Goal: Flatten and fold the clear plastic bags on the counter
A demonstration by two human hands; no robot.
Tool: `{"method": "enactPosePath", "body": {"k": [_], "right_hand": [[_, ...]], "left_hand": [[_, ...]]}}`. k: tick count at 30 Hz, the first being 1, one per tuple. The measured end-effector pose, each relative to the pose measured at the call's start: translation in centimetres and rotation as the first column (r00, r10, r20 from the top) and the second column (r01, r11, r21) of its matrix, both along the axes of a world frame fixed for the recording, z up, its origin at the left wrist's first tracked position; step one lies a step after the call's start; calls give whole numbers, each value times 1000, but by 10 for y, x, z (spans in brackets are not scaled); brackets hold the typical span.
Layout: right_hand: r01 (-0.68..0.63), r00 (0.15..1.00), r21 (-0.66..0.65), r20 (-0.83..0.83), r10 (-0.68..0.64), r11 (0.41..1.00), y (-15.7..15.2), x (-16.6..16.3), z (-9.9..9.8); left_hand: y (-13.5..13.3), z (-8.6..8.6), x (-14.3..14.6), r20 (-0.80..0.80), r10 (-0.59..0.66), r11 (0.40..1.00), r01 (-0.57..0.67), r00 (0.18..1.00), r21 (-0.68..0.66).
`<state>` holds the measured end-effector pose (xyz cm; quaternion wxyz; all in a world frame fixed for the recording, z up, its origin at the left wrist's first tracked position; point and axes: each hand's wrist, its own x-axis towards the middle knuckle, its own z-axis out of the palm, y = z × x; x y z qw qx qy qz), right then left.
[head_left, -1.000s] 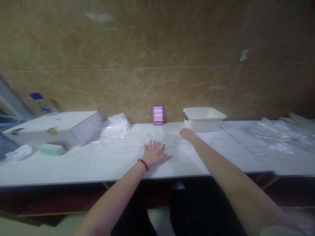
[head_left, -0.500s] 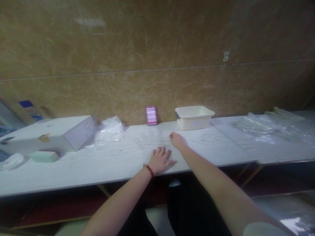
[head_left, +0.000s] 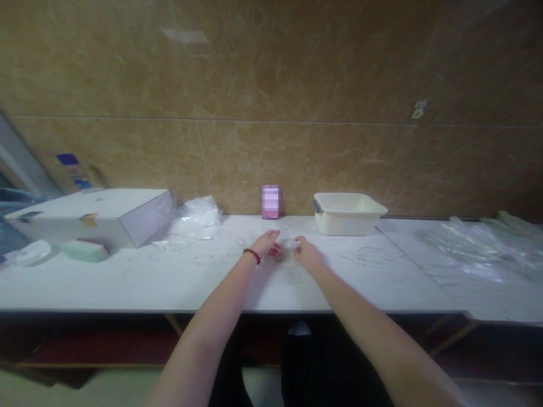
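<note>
My left hand [head_left: 266,243], with a red bead bracelet [head_left: 253,255] on its wrist, and my right hand [head_left: 306,252] meet at the middle of the white table [head_left: 169,282]. Both hands have their fingers curled and pinched toward each other. Between the fingertips lies a small pale, see-through thing [head_left: 288,243] that I cannot make out. A pink striped card [head_left: 271,201] leans on the wall just behind the hands. A cream plastic tub [head_left: 348,213] stands behind and to the right of my right hand.
A large white box [head_left: 97,217] lies at the left with a crumpled clear bag [head_left: 195,219] beside it and a pale green block [head_left: 83,250] in front. Clear plastic sheets [head_left: 487,243] cover the right tabletop. A brown marble wall [head_left: 271,113] backs the table.
My left hand lifted from lying flat on the table and moved forward. My right hand drew back to the left. The two hands now meet with fingers pinched together.
</note>
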<state>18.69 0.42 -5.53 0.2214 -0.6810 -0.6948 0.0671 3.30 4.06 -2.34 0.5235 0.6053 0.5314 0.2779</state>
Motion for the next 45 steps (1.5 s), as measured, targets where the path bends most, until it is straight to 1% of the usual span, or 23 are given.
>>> {"method": "enactPosePath", "body": {"k": [3,5,7,10,13,15,17,19,23,29,33,35,41,45], "right_hand": [[-64,997,41,34,62,997,-3,-6,2],[-103,993,44,54,101,994,-5,-10,2],[-133,989,32,67,130,991,-7,-13,3],[-184,982,33,47,182,982,-10,-12,5],[-211,976,57,-39,214,976,-10,-1,5],[-205,974,21,-90,206,979,-9,9,5],[-200,976,-28,-92,196,979,-8,18,4],[-199,979,-48,-57,196,979,-9,24,3],[-205,978,-32,-37,204,978,-13,23,1],[-274,962,2,-10,275,962,-13,18,1],[-347,937,18,57,346,938,-13,20,2],[-366,927,3,84,365,930,-15,20,3],[-355,921,-86,142,364,931,-14,18,7],[-345,911,-82,210,354,935,-7,20,2]], "left_hand": [[-3,-9,0,141,0,997,11,990,-76],[-4,-16,0,194,-32,997,45,981,-64],[-3,-23,-1,172,-49,999,46,984,25],[3,-33,-3,60,-35,991,27,998,134],[8,-39,-7,7,-38,988,36,999,149],[9,-41,-9,-14,-49,986,51,999,156],[9,-41,-11,-41,-63,983,69,997,170],[8,-40,-12,-73,-76,979,88,994,185],[7,-37,-13,-136,-93,974,118,986,191],[6,-37,-15,-236,-86,974,132,968,186],[4,-35,-17,-300,-105,970,164,948,180],[2,-33,-17,-331,-111,968,177,937,178],[0,-29,-18,-393,-102,963,191,914,193],[-2,-26,-18,-452,-103,949,223,886,222]]}}
